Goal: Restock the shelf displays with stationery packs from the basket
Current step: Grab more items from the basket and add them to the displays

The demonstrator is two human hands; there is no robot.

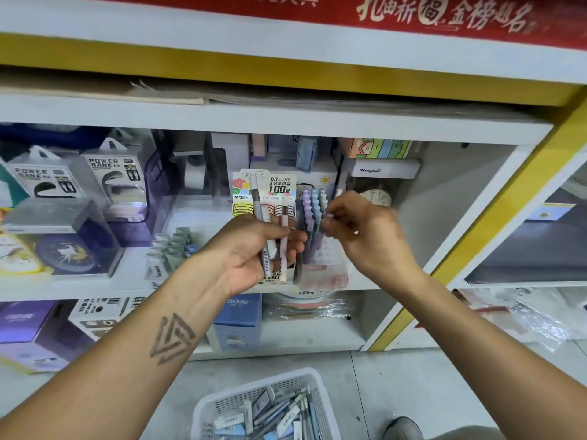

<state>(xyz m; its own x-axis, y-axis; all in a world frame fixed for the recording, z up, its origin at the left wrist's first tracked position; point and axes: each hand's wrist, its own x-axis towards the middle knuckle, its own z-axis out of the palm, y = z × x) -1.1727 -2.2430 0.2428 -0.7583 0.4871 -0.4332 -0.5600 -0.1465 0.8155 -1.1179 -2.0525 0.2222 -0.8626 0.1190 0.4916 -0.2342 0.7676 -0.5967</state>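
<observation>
— Stationery packs (265,236), two of them, gripped upright in left hand (254,252): one grey-white, one pink, held just in front of display box (279,192) on middle shelf (365,282).

— And right hand (359,230)?

— Blurred. Fingers curled, pinching something small and pale at fingertips (328,217), just beside pastel pens (314,204) standing in display box. Cannot tell what it is, or whether it belongs to a pen.

— Progress?

— Partway, by the look of it. Display box already holding a row of purple and blue pens, tips up. Two packs in hand not yet placed. Plenty left below.

— Below meaning basket?

— Yes. White basket (209,404) on floor, at bottom of view, well apart from hands. Holds a loose heap of slim packs (273,411), grey, white and blue, lying crosswise. Exact count hidden by frame edge.

— Other containers?

— Clear power bank cases (117,179) at left of same shelf, one unit in each. Open tray with grey-green clips or caps (173,246) near left wrist; hard to tell which. Blue box (238,322) on lower shelf, closed, contents unseen.

— Remaining work, then?

— Probably seating both held packs into display, then more trips down to basket.
</observation>
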